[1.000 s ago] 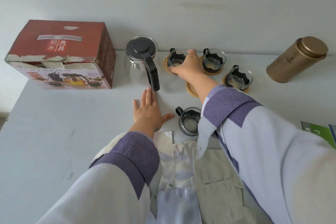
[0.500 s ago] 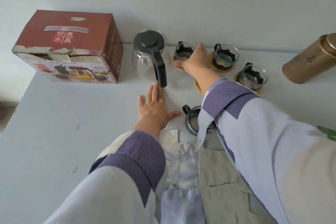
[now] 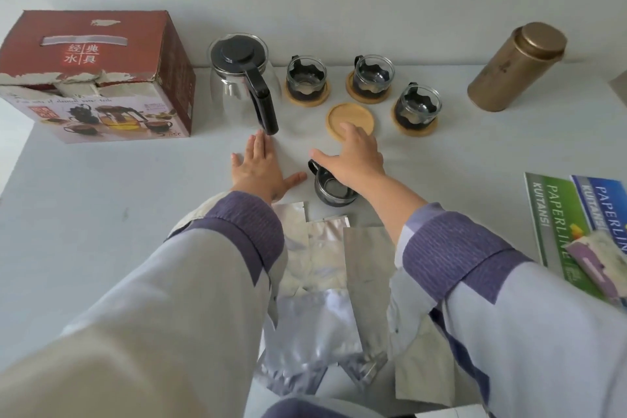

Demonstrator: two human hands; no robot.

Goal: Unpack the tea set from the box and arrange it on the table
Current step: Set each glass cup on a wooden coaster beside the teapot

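Three cups are sitting on coasters; the fourth cup is waiting to be seated.

The white table (image 3: 84, 214) is carrying the red tea-set box (image 3: 98, 78) at far left, the glass teapot (image 3: 242, 81) beside it, then three glass cups on wooden coasters. The right hand (image 3: 353, 159) is hovering open, fingers spread, over the last glass cup (image 3: 334, 188), gripping nothing; the left hand (image 3: 261, 170) is lying flat and open on the table. The empty coaster (image 3: 349, 119) is lying just beyond the cup. Best judged: closing on the cup's rim or handle, lifting it clear, and lowering it centred on that coaster, avoiding the teapot handle.
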